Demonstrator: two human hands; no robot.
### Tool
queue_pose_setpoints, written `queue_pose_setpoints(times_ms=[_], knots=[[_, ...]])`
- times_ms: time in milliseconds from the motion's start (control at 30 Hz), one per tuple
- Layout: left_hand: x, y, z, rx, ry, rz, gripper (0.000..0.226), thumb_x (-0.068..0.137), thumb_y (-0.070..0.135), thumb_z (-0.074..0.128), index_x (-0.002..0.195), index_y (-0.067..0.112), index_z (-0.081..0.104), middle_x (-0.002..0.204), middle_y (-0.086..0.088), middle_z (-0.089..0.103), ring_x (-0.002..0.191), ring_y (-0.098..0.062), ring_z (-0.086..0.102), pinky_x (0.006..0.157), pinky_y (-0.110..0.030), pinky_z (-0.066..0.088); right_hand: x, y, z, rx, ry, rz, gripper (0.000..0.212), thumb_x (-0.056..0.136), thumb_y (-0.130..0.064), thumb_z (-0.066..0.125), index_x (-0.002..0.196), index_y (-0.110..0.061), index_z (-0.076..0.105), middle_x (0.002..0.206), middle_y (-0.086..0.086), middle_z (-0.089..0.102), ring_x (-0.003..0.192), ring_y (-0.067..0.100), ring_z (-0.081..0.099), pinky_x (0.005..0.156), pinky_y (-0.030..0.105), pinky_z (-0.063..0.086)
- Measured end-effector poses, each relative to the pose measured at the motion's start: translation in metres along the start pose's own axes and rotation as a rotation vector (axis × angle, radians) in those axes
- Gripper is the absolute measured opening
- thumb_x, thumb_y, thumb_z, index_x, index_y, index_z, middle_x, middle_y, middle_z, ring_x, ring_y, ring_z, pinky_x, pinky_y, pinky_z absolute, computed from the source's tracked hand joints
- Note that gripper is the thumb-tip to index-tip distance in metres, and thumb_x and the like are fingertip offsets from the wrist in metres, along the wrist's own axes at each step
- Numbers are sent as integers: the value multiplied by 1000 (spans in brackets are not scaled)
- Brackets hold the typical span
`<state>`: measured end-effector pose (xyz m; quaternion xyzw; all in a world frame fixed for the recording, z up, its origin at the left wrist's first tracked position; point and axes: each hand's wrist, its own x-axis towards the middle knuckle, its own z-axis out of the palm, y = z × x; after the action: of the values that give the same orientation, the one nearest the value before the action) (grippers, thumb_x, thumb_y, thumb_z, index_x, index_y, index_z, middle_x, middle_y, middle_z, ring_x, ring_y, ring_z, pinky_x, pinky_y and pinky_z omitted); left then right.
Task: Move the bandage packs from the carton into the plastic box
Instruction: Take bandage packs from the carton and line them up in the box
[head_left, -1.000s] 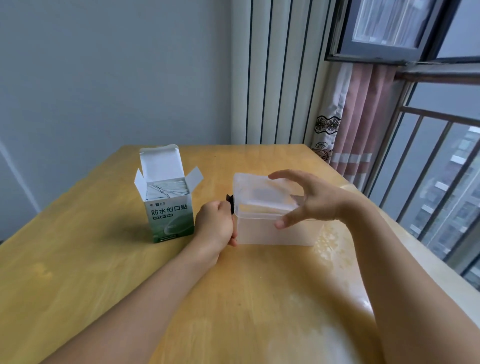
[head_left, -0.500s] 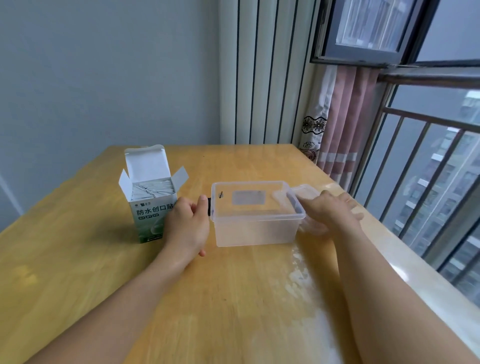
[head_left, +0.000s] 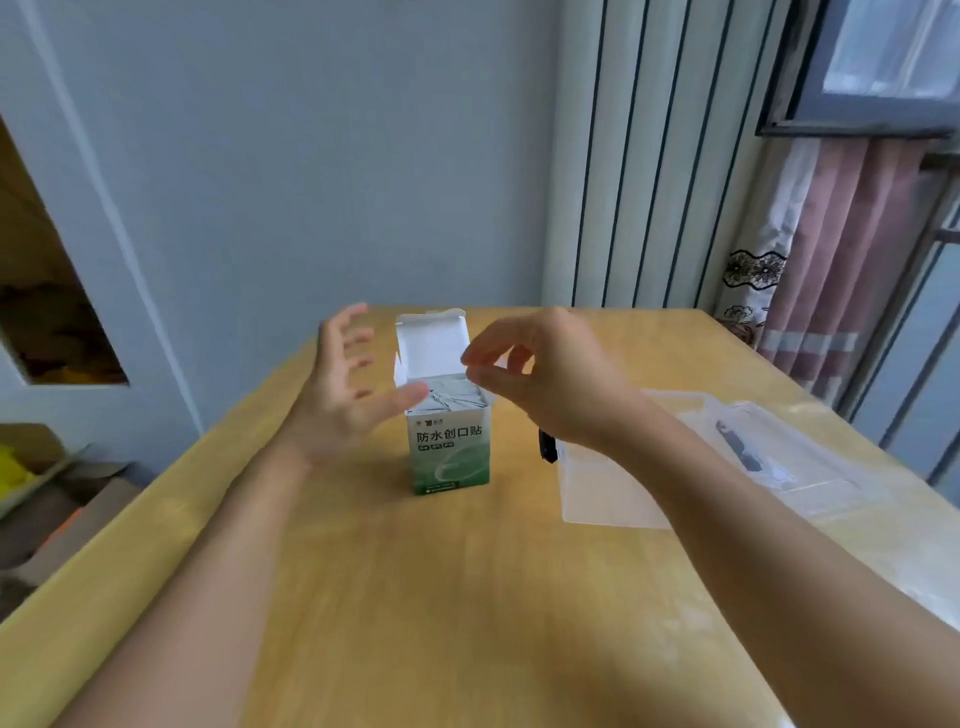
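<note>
A white and green carton stands upright on the wooden table, its top flaps open. Grey bandage packs fill it to the rim. My left hand hovers just left of the carton, fingers spread, holding nothing. My right hand is above the carton's right edge, thumb and fingers apart over the packs, not touching them. The clear plastic box stands open to the right of the carton, partly hidden by my right forearm. Its clear lid lies flat further right.
A grey wall and a white ribbed radiator stand behind the table. Pink curtains and a window railing are at the right. Cardboard boxes sit on the floor at the left, beyond the table's edge.
Both hands left the plastic box and its lid and moved left to the carton. The lid now lies on the table right of the box. The view swung left.
</note>
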<state>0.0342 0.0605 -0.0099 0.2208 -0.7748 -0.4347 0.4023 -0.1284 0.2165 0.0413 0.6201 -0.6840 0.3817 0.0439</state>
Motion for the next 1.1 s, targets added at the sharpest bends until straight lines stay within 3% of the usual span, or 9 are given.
queue_pose_setpoints(times_ms=[67,167,367,533,733,833,967,1033,1100], knots=[[-2,-12,10,90,-184,-56,118,50,47,95,144,45,22,141,10,47,127,-5,51,97,-28,48,19,1,14,-140,-108,23,7,89,-22,72,89,-19,78,85,-9,74,69,-2,63,65,15,53],[-5,-24,26,130,-197,-93,118,55,22,99,143,48,25,129,13,60,113,-2,61,89,-23,56,33,2,27,-298,-290,88,10,85,-27,75,81,-18,76,77,-2,72,73,17,66,68,38,59],[-6,-27,33,93,-181,-77,116,58,12,97,144,46,26,114,17,66,97,7,65,75,-15,56,47,0,34,-277,-364,111,3,82,-18,76,79,-19,76,77,-4,72,66,13,61,58,30,50],[-6,-26,34,95,-176,-84,118,58,13,98,143,49,24,112,17,67,99,2,66,81,-21,58,48,-3,31,-227,-419,91,19,80,-12,72,80,-30,72,83,-8,69,70,9,58,51,17,35],[-5,-26,36,104,-170,-70,121,57,14,97,144,50,21,111,21,66,98,6,65,83,-24,58,49,1,36,-147,-323,194,5,76,-17,81,75,-19,77,69,-5,71,64,13,64,60,32,56],[-6,-25,36,78,-180,-41,122,56,23,98,143,51,18,116,20,65,104,-2,66,89,-33,58,49,0,30,-208,-336,169,13,73,-19,85,69,-22,73,67,-6,70,61,10,64,56,25,53],[-6,-13,35,-138,-90,-28,85,76,42,74,144,43,23,133,17,47,113,4,57,93,-23,49,48,-3,24,-264,-403,158,18,74,-16,84,67,-27,71,65,-10,69,59,6,64,53,20,49],[-4,-11,35,-186,-52,-47,65,85,29,61,142,38,29,127,18,52,103,11,57,88,-17,46,48,-6,25,-265,-419,136,21,75,-15,83,66,-28,70,71,-10,70,64,6,65,54,20,47],[-3,-13,36,-161,-17,-62,60,87,17,58,138,40,34,115,20,59,100,3,61,85,-20,48,48,-7,26,-271,-413,116,23,75,-11,82,65,-28,70,74,-8,71,65,7,63,53,20,47]])
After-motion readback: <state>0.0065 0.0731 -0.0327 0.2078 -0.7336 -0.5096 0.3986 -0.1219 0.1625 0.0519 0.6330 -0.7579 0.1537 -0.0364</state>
